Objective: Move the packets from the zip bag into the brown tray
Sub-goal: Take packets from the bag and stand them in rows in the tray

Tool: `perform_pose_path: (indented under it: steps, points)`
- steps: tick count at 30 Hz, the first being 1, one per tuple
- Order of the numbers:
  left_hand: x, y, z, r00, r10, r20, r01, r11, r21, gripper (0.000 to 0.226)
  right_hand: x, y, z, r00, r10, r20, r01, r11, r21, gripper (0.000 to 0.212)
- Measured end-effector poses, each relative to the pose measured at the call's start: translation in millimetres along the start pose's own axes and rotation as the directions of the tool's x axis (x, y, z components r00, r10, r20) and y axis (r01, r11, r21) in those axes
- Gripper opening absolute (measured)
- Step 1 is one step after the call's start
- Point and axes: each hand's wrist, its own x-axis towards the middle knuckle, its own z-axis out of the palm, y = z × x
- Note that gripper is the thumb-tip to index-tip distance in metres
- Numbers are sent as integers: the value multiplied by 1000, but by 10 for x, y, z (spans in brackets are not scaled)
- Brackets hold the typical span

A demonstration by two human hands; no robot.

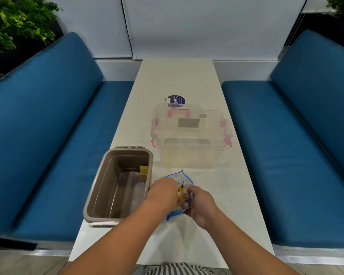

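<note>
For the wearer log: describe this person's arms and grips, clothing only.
Both forearms are bare to the frame edge; no sleeves show. The left grip and right grip wear no gloves, and no watch or bracelet shows at either wrist. A dark-and-light striped garment shows below.

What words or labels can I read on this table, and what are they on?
"ClayC": white letters on the round purple pack behind the clear plastic box, which cuts the word off.
Fine white print beside those letters: too small to read.
Grey patches on the box: no text shows.
Print on the yellow packet in the brown tray and on those in the zip bag: too blurred to read.
</note>
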Motion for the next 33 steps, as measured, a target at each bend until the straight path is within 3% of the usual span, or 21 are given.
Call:
perform_pose_path:
  steps: [5,8,17,24,33]
  points:
    - [-24,23,14,1000,-12,-1,12,1000,-7,19,-1,-17,15,1000,-5,9,4,1000,24,18]
    - [-21,29,-11,1000,-9,-11,8,998,-60,18,20,-7,0,1000,-6,21,6,1000,22,28]
    - [-51,-66,-181,984,8,-176,-79,912,-401,9,115,-12,-29,1000,-27,-7,27,1000,-3,26]
    - [5,-131,-262,991,28,-130,-77,919,-387,16,107,-51,27,999,-23,-34,22,999,-46,24]
    - [-68,-299,-474,974,41,-221,-126,915,-384,12,116,-92,71,999,-16,-32,16,1000,-14,30]
